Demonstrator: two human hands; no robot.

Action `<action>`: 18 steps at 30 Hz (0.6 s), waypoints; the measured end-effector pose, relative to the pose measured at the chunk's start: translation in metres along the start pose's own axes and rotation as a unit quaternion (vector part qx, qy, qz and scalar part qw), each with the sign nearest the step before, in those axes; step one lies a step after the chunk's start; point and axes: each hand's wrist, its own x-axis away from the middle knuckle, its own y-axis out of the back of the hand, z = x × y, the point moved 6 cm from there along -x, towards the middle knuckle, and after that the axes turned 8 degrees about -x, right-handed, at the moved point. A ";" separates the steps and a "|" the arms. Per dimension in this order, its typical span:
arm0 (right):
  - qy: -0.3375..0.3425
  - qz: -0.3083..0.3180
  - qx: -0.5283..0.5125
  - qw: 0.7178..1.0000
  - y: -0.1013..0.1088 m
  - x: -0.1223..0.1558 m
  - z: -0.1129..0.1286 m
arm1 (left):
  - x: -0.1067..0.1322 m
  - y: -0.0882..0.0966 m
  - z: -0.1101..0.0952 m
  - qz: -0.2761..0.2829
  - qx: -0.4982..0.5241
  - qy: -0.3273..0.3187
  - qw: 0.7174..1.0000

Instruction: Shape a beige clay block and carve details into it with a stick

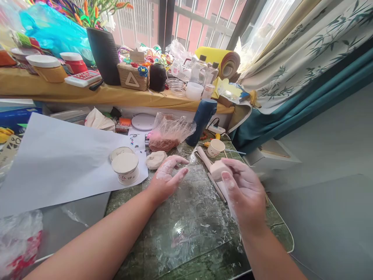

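Observation:
My right hand (246,190) grips a small pale lump of clay (220,170) between thumb and fingers, raised above the right side of the table. White powder coats both hands. My left hand (170,175) is empty, thumb and fingers apart, over the far left edge of a clear plastic sheet (189,225) smeared with white. Just beyond it lies a larger lump of clay (155,160). A rolling pin (204,156) and a thin stick lie partly hidden behind my right hand. Left of the lump, a paper cup (128,177) carries a flat round clay disc (125,163).
A large white paper sheet (67,167) covers the table's left. Toward the back stand a bag of reddish-brown clay (164,144), a dark blue bottle (202,120) and another paper cup (215,147). Jars, bottles and craft supplies crowd the window ledge (107,95).

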 end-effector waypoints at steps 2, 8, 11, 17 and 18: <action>0.087 0.049 0.096 0.990 -0.003 0.002 0.013 | -0.001 0.002 0.004 -0.018 0.013 0.030 0.999; 0.065 0.222 0.289 0.929 -0.026 0.036 -0.057 | -0.003 0.002 0.003 -0.025 0.029 0.049 0.998; 0.057 0.218 0.296 0.928 -0.027 0.041 -0.073 | -0.003 0.002 0.004 -0.026 0.030 0.050 0.998; 0.084 0.264 0.290 0.916 -0.039 0.038 -0.060 | -0.003 0.000 0.007 -0.017 0.032 0.045 0.998; 0.096 0.254 0.283 0.920 -0.039 0.035 -0.053 | -0.003 0.000 0.007 -0.016 0.032 0.044 0.998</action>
